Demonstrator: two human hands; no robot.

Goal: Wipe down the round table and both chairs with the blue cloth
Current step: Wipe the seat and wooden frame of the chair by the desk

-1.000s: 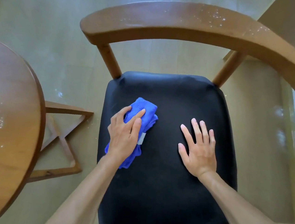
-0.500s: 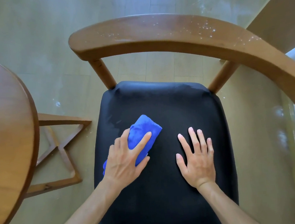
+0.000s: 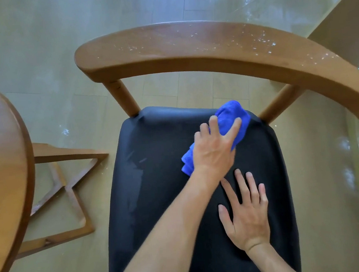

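While the left hand presses the blue cloth against the far right corner of the chair's black seat, its fingers are curled over the bunched fabric and grasp it. The cloth lies on the seat pad just beside the right rear post of the chair, partly hidden under the hand, with a loose fold showing at the wrist side. The right hand rests flat on the seat nearer the person, fingers straight and spread, holding nothing; it appears to steady the chair.

Step in hand, as judged: wiping the seat of one chair. A dull damp sheen shows along the left part of the seat, which suggests that part is done. The curved wooden backrest carries pale specks along its top and looks untouched. The round surface at the left edge is only partly in view; its condition cannot be told from this angle. A second chair is not visible.

Next move calls for carrying the cloth across the remaining seat area, including the patch under the right hand, which must lift clear, and then up onto the speckled backrest.
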